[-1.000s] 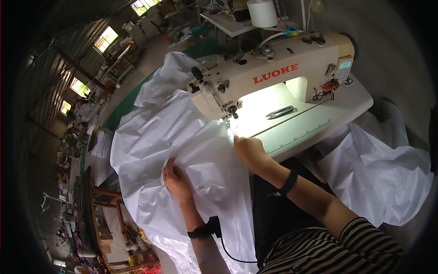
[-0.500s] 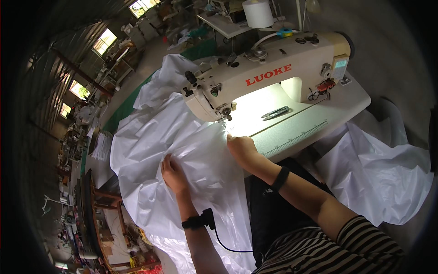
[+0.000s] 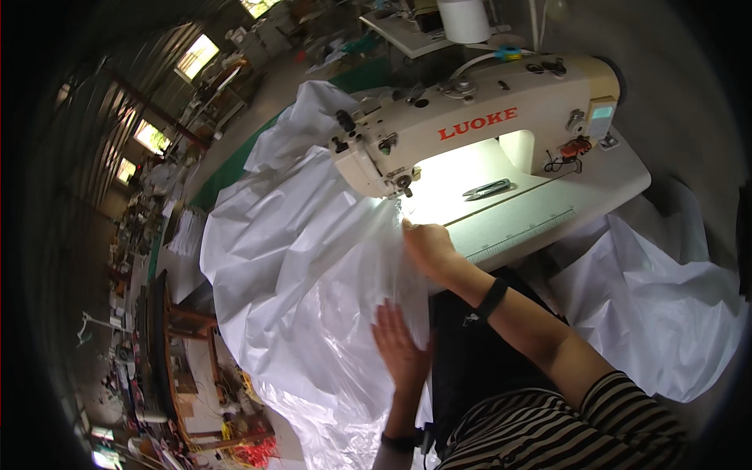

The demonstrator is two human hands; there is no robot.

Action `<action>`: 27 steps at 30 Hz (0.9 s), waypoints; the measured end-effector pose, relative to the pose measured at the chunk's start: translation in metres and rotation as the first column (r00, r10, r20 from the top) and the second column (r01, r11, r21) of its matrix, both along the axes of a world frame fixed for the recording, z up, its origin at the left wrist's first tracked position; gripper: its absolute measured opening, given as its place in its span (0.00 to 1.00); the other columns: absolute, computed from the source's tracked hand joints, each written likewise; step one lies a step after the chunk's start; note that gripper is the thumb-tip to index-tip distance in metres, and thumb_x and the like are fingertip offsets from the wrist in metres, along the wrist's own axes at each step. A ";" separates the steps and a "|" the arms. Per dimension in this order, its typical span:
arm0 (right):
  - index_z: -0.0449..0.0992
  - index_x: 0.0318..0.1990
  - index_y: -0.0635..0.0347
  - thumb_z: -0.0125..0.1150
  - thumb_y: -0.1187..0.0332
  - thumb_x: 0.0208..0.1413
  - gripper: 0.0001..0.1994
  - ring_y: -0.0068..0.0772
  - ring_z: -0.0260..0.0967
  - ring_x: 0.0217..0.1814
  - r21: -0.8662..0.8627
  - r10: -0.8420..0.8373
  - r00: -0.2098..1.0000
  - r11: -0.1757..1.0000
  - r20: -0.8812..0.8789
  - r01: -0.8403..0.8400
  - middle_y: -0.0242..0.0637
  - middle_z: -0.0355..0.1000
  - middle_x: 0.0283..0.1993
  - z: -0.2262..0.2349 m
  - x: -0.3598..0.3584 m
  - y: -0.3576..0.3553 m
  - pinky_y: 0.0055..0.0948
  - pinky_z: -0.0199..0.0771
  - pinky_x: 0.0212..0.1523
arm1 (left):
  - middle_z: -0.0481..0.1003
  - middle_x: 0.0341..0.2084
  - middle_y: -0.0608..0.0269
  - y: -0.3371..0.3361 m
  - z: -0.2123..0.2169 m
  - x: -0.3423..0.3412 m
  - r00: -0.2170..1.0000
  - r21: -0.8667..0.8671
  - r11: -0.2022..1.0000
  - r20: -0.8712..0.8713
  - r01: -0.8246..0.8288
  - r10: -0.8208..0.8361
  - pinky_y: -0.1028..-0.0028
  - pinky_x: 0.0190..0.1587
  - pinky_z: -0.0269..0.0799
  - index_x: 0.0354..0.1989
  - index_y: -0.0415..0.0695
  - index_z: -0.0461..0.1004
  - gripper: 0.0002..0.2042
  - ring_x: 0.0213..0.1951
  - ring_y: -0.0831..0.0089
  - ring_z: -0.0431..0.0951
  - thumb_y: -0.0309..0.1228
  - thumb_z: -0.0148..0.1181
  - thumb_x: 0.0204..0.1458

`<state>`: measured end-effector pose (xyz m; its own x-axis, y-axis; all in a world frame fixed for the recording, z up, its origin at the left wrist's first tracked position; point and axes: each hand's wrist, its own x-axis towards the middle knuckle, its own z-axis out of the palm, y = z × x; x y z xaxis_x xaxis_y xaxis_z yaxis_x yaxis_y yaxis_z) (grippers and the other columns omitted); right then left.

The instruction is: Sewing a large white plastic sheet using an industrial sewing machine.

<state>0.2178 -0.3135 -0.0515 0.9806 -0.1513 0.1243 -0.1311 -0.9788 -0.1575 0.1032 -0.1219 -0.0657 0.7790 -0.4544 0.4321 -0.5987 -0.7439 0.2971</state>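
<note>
Withdrawn toward the body since the earlier frame, left hand [image 3: 401, 345] rests open and flat on thin white crinkled sheet fabric [image 3: 298, 266] draped off the desk [image 3: 548, 211], right hand [image 3: 427, 247] pinching its edge beside cream industrial sewing machine [image 3: 470, 125]; feeding step, steady guidance needed.

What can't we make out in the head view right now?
- Needle and presser foot: lost in lamp glare below the sewing machine head.
- Right hand fingertips: hidden in folds of the white fabric.
- Left hand: palm side hidden, flat on the fabric.
- Small metal tool on the machine bed: too small to identify.
- Workshop at left: bent and blurred by the fisheye rim.
</note>
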 end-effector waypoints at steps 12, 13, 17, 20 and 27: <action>0.75 0.44 0.65 0.51 0.69 0.60 0.11 0.55 0.74 0.42 0.630 0.546 0.837 0.654 -0.011 -0.419 0.52 0.75 0.43 -0.028 -0.115 -0.001 0.43 0.74 0.43 | 0.76 0.26 0.52 0.080 -0.002 -0.046 0.967 -0.325 0.926 -0.222 -0.194 0.125 0.68 0.31 0.74 0.40 0.37 0.75 0.12 0.27 0.59 0.79 0.20 0.64 0.45; 0.74 0.47 0.65 0.51 0.70 0.59 0.12 0.59 0.72 0.46 0.674 0.566 0.820 0.640 -0.088 -0.370 0.55 0.73 0.47 -0.035 -0.103 0.019 0.46 0.73 0.46 | 0.77 0.28 0.52 0.081 0.020 -0.045 0.985 -0.228 0.962 -0.112 -0.151 0.128 0.66 0.32 0.75 0.40 0.37 0.75 0.13 0.29 0.55 0.79 0.20 0.64 0.43; 0.69 0.56 0.65 0.53 0.69 0.63 0.16 0.43 0.72 0.52 0.914 0.725 0.655 0.089 0.214 -0.397 0.47 0.73 0.51 -0.053 -0.047 0.106 0.39 0.72 0.51 | 0.77 0.37 0.55 0.065 0.083 -0.032 1.000 -0.199 0.980 0.008 0.025 -0.024 0.62 0.34 0.78 0.43 0.42 0.75 0.20 0.36 0.55 0.80 0.21 0.64 0.36; 0.69 0.56 0.65 0.53 0.68 0.63 0.16 0.42 0.71 0.53 0.839 0.663 0.744 0.356 0.084 -0.412 0.47 0.73 0.52 -0.056 0.020 0.140 0.38 0.72 0.52 | 0.76 0.40 0.59 0.060 0.096 -0.019 0.985 -0.190 0.968 0.089 0.164 -0.149 0.66 0.32 0.78 0.46 0.44 0.76 0.22 0.35 0.61 0.80 0.24 0.64 0.37; 0.69 0.57 0.65 0.53 0.67 0.64 0.17 0.40 0.70 0.55 0.485 0.290 0.957 0.838 -0.011 -0.248 0.46 0.72 0.53 -0.084 0.258 0.188 0.37 0.71 0.54 | 0.75 0.35 0.63 0.080 0.069 0.015 0.998 -0.222 0.974 -0.036 0.036 -0.045 0.71 0.29 0.76 0.51 0.44 0.75 0.24 0.31 0.67 0.79 0.22 0.60 0.40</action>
<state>0.4758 -0.1259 -0.1359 0.9947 0.1001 0.0241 0.0939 -0.7859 -0.6111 0.1184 -0.0415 0.0035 0.7811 -0.3825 0.4936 -0.6108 -0.6324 0.4764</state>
